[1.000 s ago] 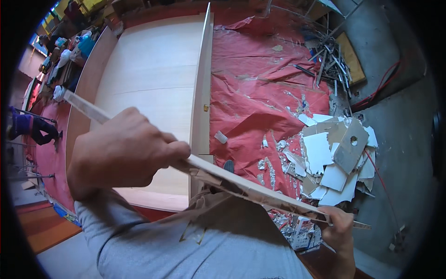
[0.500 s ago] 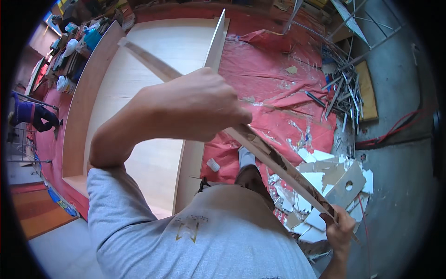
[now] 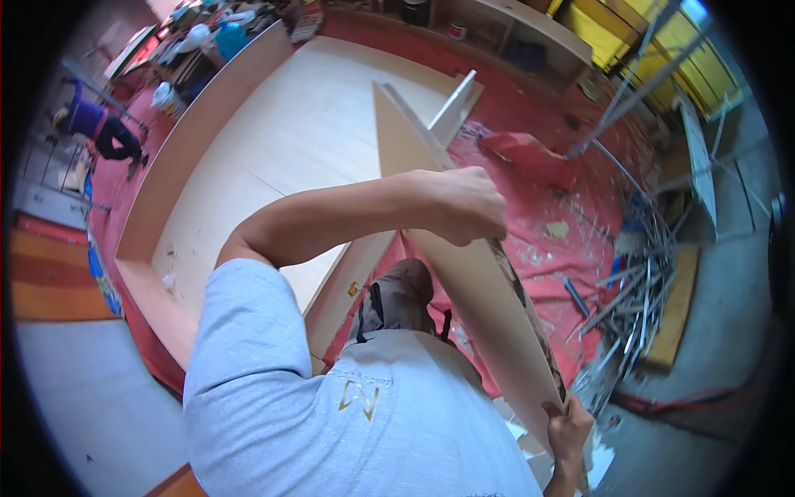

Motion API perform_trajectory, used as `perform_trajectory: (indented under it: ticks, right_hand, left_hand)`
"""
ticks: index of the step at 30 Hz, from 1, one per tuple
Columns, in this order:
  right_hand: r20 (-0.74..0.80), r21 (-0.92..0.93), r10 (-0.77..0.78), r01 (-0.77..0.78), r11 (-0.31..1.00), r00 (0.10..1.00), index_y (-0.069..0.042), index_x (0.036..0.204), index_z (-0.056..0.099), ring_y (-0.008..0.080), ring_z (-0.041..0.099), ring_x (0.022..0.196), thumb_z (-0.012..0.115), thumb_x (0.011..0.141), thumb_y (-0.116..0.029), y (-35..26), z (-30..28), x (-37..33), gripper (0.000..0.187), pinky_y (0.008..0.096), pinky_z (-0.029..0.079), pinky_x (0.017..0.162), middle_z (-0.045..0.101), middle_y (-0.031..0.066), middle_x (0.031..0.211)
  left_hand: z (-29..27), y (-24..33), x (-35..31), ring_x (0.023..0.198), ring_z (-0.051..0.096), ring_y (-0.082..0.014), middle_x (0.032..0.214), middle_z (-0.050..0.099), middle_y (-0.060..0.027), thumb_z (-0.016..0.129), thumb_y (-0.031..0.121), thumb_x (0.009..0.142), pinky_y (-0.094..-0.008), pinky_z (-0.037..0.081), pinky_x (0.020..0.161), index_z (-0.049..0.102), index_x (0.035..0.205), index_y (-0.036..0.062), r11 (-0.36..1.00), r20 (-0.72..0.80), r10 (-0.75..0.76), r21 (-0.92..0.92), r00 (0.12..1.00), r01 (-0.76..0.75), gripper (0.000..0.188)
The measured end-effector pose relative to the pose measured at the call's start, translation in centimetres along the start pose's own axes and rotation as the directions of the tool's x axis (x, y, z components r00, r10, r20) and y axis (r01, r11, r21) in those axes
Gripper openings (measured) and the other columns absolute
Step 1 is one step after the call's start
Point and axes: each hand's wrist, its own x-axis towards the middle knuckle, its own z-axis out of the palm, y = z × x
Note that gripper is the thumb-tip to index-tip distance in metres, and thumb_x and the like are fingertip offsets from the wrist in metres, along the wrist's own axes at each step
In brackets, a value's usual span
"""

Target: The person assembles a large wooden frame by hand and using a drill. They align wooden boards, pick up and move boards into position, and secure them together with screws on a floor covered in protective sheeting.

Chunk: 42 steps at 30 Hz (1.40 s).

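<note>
A long pale wooden board [image 3: 489,311] with a rough, dark-streaked edge slants across the front of my body. My left hand [image 3: 470,205] is closed over its upper edge near the middle, arm bent across; the fingertips are hidden behind the wrist and board. Lower down, my right hand [image 3: 570,429] grips the near end, thumb on the pale face. To the left, a large shallow wooden case [image 3: 306,108] lies open side up on the floor, with raised side panels. The far end of the board overlaps this case in view.
Red sheeting [image 3: 530,224] covers the floor, wrinkled and littered. Metal strips [image 3: 642,306] lie heaped at right beside a yellowish board [image 3: 672,306]. Metal scaffold poles [image 3: 629,99] stand at the far right. Another person [image 3: 99,124] is at far left, near piled goods. A wooden shelf unit [image 3: 530,33] stands at the back.
The board has turned so its broad pale face shows, and it points more away from me. My left hand moved right with it, and my view has swung. The white scrap pile is now mostly hidden.
</note>
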Motion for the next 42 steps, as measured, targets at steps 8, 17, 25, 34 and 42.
perform_trajectory:
  ticks: [8,17,25,34,42]
  right_hand:
    - [0.015,-0.066,0.048,-0.047,0.997,0.999,-0.004,0.095,0.067,0.0428,0.066,0.068,0.085,0.074,-0.013,3.9,-0.3,21.5,0.028,0.0465,0.049,0.058,0.065,0.0204,0.073]
    - [-0.070,-0.006,0.170,-0.171,0.985,0.983,-0.001,0.093,0.065,0.0393,0.069,0.071,0.084,0.069,-0.005,1.6,-4.0,45.1,0.031,0.0418,0.050,0.063,0.068,0.0202,0.077]
    - [-0.120,0.047,0.235,-0.231,0.972,0.964,-0.002,0.097,0.066,0.0364,0.070,0.071,0.083,0.071,-0.005,2.7,-4.1,66.0,0.030,0.0410,0.052,0.065,0.069,0.0191,0.077]
    - [0.029,0.051,0.282,-0.283,0.958,0.959,-0.003,0.097,0.067,0.0406,0.070,0.079,0.083,0.073,-0.011,5.9,-0.6,92.5,0.030,0.0440,0.053,0.070,0.070,0.0232,0.081]
    - [0.104,-0.110,0.232,-0.220,0.969,0.967,-0.005,0.091,0.064,0.0439,0.068,0.080,0.082,0.072,-0.016,9.9,3.2,112.1,0.028,0.0519,0.050,0.069,0.069,0.0223,0.078]
  left_hand:
    - [0.7,-19.8,10.9,0.083,0.070,-0.0331,0.081,0.070,-0.0114,0.066,0.010,0.071,-0.0470,0.053,0.068,0.072,0.091,0.0108,1.000,0.003,0.026,0.007,1.000,-0.026,0.020]
    - [-2.7,-43.0,24.9,0.087,0.071,-0.0305,0.085,0.072,-0.0093,0.065,0.009,0.075,-0.0454,0.054,0.068,0.073,0.094,0.0133,0.995,-0.060,0.082,-0.044,0.995,-0.084,0.020]
    - [1.4,-63.1,36.7,0.117,0.063,-0.0239,0.119,0.069,-0.0042,0.066,0.013,0.082,-0.0408,0.044,0.104,0.067,0.115,0.0177,0.995,-0.665,0.067,0.103,0.744,0.002,0.033]
    - [22.2,-79.2,32.1,0.106,0.066,-0.0369,0.112,0.070,-0.0172,0.063,0.024,0.093,-0.0464,0.054,0.087,0.066,0.122,0.0134,0.408,0.049,-0.797,-0.691,0.602,0.597,0.032]
    - [44.6,-75.0,12.9,0.089,0.072,-0.0322,0.112,0.073,-0.0158,0.065,0.026,0.090,-0.0470,0.059,0.078,0.069,0.115,0.0050,-0.612,0.885,-0.453,-0.221,-0.107,0.759,0.033]
